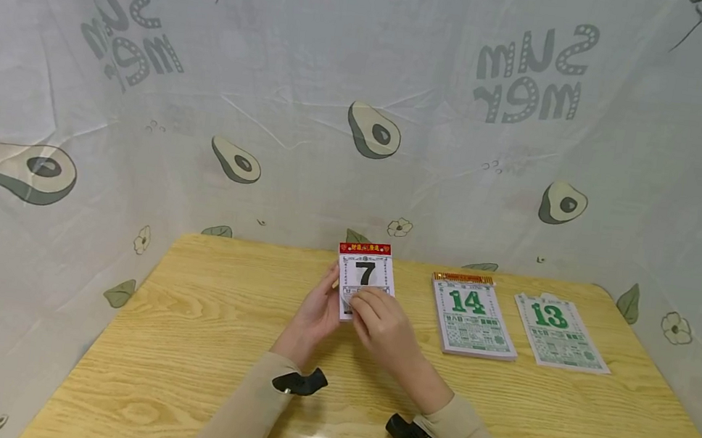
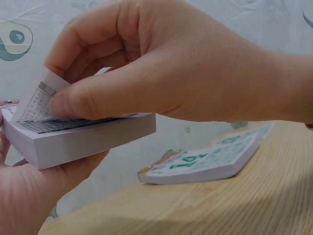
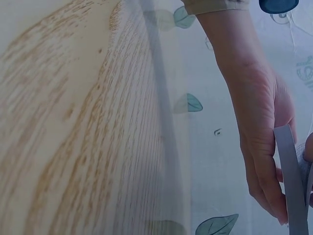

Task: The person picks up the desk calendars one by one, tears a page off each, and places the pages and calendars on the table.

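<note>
Item: tear-off calendar pad (image 1: 366, 278), top sheet printed 7, red header strip. It was held upright above the worktop (image 1: 191, 345), at 12 o'clock from me and clear of the wood.

Hands: my left hand (image 1: 316, 312) cradled the pad from beneath and behind, fingers curled round its edge. My right hand (image 1: 383, 323) was pinching the lower corner of the top sheet (image 2: 36, 100) between thumb and forefinger; the left wrist view showed that corner lifted and bent away from the block. Both hands were together on the one pad.

Step in hand, as I judged it: peeling the top sheet loose. The next move seemed to call for a steady pull toward the bound header while my left hand kept the block still, so the sheet would come away whole.

Also on the worktop: a second pad (image 1: 474, 314) showing a green 14, lying flat at 2 o'clock; just beside it, further right, a loose sheet (image 1: 559, 332) marked 13.

Surface and room: pale grained wood with a glare spot near me. Walls draped in white cloth (image 1: 365, 104) printed with avocados, flowers and lettering.
</note>
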### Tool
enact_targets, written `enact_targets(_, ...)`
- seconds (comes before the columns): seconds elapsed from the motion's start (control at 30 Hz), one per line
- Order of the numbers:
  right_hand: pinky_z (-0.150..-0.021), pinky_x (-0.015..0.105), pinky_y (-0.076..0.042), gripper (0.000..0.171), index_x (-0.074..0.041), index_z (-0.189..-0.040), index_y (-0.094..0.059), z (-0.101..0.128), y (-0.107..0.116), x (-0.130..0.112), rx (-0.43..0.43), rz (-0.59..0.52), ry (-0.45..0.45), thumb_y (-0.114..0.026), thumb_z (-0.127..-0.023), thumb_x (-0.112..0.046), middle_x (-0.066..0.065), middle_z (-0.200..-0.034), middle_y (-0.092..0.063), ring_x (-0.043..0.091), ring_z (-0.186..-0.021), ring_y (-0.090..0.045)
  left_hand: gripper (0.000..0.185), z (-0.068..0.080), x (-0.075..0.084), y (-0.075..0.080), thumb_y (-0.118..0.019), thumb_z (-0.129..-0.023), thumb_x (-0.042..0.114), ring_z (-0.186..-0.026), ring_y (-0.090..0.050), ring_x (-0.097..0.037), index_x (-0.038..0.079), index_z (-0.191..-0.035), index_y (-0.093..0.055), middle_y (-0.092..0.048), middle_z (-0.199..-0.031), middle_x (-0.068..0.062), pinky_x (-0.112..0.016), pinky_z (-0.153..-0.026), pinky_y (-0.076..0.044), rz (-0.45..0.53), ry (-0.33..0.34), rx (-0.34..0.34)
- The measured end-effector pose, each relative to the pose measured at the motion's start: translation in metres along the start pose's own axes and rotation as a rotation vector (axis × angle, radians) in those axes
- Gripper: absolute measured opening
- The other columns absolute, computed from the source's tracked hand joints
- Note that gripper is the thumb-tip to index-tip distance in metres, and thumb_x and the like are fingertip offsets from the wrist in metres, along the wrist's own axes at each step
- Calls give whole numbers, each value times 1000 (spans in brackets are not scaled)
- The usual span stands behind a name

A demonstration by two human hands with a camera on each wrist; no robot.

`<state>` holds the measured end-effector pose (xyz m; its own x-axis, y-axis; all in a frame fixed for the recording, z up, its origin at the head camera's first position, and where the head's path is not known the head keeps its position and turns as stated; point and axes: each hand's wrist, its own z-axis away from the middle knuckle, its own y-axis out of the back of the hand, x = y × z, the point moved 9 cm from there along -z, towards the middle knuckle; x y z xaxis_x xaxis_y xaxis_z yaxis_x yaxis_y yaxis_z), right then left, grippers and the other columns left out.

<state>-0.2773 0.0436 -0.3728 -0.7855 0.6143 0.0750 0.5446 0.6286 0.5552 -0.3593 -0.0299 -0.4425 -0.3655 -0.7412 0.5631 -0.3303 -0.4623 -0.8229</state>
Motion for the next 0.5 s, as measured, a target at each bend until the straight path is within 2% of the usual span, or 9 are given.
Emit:
enact_targets(0.23, -88, 37, -55, 18, -1, -94, -72, -1, 3, 3, 22, -9, -13, -76, -77, -3, 11, -98, -72, 26, -95, -68, 19, 0, 0, 0, -26, -108, 33, -109, -63, -16, 39, -123, -36, -53, -130, -2, -35, -85, -56, 6, 1, 8)
enact_targets(0.5, -90, 36, -55, 13, 0, -93, -72, 0, 4, 8, 20, -42, -45, -73, -80, -2, 11, -98, -72, 25, -97, -67, 21, 0, -1, 0, -24, -108, 33, -107, -64, -15, 41, -121, -38, -52, -128, -2, -34, -84, -57, -4, 7, 8)
